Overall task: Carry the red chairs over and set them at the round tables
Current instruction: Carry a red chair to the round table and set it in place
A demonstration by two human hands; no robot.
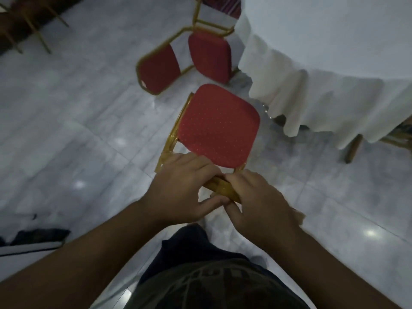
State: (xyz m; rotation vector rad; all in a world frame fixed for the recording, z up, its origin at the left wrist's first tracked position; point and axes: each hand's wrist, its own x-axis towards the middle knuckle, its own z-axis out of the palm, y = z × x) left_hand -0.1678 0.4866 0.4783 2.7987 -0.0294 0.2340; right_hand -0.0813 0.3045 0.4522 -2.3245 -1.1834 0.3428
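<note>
A red chair (217, 123) with a gold frame stands right below me, its dotted seat pointing toward the round table (334, 52) draped in a white cloth. My left hand (178, 188) and my right hand (260, 201) both grip the top of its gold backrest, side by side and almost touching. The chair's legs are hidden under the seat. A second red chair (207, 56) stands further along the table's edge, its seat close to the cloth and its padded back turned to the left.
The floor is glossy pale marble tile with light reflections. Gold chair legs (33, 27) show at the top left, and more legs (354, 148) stick out under the cloth at right. A dark and white object (33, 239) lies at the left edge.
</note>
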